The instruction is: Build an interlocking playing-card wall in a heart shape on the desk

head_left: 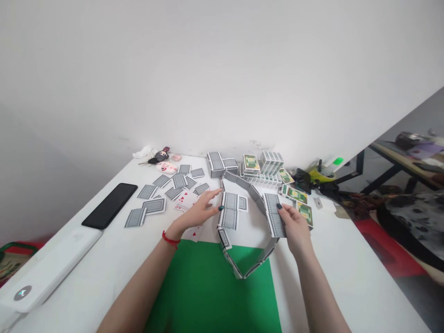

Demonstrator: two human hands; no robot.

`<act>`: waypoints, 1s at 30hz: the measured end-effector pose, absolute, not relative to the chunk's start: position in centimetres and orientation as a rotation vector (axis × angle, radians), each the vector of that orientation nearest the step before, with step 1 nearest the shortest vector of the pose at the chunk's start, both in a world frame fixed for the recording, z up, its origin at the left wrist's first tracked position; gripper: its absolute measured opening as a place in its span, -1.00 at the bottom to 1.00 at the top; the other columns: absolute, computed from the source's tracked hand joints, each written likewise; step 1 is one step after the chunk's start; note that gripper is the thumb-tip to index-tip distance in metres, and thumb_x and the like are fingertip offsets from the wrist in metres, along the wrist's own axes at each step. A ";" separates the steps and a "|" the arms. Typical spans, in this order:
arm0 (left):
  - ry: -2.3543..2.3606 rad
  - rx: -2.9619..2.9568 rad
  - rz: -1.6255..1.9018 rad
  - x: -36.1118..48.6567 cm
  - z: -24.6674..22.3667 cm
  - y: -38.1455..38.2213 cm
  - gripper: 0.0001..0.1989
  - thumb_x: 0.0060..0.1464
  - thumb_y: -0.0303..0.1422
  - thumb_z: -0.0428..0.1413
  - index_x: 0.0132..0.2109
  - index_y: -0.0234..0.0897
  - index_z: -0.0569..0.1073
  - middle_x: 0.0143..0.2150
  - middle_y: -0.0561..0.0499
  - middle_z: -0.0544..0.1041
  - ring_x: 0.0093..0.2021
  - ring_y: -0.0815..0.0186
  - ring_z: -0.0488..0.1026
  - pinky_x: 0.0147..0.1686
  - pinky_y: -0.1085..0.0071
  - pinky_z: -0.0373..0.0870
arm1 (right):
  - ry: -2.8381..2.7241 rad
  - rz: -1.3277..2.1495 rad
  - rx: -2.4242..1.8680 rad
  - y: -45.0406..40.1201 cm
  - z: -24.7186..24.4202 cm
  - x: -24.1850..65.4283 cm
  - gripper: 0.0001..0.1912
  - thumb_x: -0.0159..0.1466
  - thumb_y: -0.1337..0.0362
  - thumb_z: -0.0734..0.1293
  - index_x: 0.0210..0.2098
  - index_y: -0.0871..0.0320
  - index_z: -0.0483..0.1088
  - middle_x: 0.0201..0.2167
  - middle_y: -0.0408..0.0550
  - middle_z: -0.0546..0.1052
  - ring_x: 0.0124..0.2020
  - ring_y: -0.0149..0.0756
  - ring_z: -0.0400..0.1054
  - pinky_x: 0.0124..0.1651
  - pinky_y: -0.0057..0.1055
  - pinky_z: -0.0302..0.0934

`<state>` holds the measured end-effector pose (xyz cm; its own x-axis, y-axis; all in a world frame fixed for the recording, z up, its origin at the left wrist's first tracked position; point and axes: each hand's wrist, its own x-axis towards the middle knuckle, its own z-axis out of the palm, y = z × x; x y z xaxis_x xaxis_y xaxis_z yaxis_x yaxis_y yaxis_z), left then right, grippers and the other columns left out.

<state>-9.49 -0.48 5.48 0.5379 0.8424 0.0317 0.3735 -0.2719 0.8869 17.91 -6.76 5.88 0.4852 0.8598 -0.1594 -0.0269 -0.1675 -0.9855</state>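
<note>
A ring of joined playing cards [257,199] stands on edge on the white table, its near part over a green sheet [222,296]. My right hand [294,226] pinches a patterned card panel [274,215] at the ring's right side. My left hand [201,210] is at the ring's left side, fingers apart, beside another card panel [229,210]; whether the fingertips touch it is unclear. A smaller card piece [243,203] shows inside the ring. Loose cards [154,206] lie face down to the left, with a few face-up red cards [183,200] near my left hand.
Card boxes [251,163] and stacked card blocks [271,162] stand behind the ring. A black phone [110,206] and a long white device [58,263] lie left. More card boxes [296,194] and a yellow-green holder [321,175] are right. A wall rises behind.
</note>
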 end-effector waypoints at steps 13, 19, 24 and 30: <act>1.275 1.766 0.607 -5.8 3.1 -2.7 -0.31 0.05 -0.18 -0.02 0.24 -0.37 -0.06 -0.57 0.12 0.35 -0.55 0.27 0.37 -0.38 0.33 0.31 | -1.025 0.693 -1.778 -7.3 4.3 17.6 -0.39 -0.01 -0.13 0.28 -0.17 0.25 0.39 -0.67 -0.18 0.38 -0.68 -0.42 0.13 -0.61 -0.49 -0.02; 1.432 1.720 0.658 -4.8 2.9 -3.3 -0.33 0.09 -0.18 -0.08 0.24 -0.43 -0.10 -0.52 0.04 0.39 -0.51 0.22 0.40 -0.32 0.28 0.31 | -1.147 0.858 -1.741 -8.2 4.9 16.6 -0.51 0.01 -0.10 0.28 -0.30 0.20 0.40 -0.60 -0.11 0.46 -0.63 -0.37 0.21 -0.59 -0.47 0.02; 1.515 1.611 0.748 -4.3 3.3 -4.1 -0.40 0.12 -0.20 -0.10 0.22 -0.37 -0.10 -0.50 0.04 0.40 -0.49 0.22 0.42 -0.35 0.28 0.33 | -1.232 1.157 -1.636 -9.1 4.9 15.0 -0.67 0.03 -0.01 0.30 -0.47 0.14 0.27 -0.67 -0.21 0.37 -0.64 -0.39 0.19 -0.58 -0.49 0.01; 1.319 1.142 0.791 -4.7 3.1 -6.7 -0.53 0.12 -0.11 -0.12 0.06 -0.21 -0.10 -0.50 0.16 0.34 -0.72 0.35 0.34 -0.71 0.42 0.31 | -1.402 1.282 -1.625 -9.6 4.5 13.8 -0.77 0.10 0.08 0.25 -0.42 0.13 0.26 -0.62 -0.22 0.40 -0.59 -0.38 0.22 -0.51 -0.47 0.06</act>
<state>-4.71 -6.67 3.14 0.1377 0.9379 -0.3184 0.1602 0.2961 0.9416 13.78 -9.56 4.46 -0.0405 0.9634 -0.2650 0.3499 -0.2347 -0.9069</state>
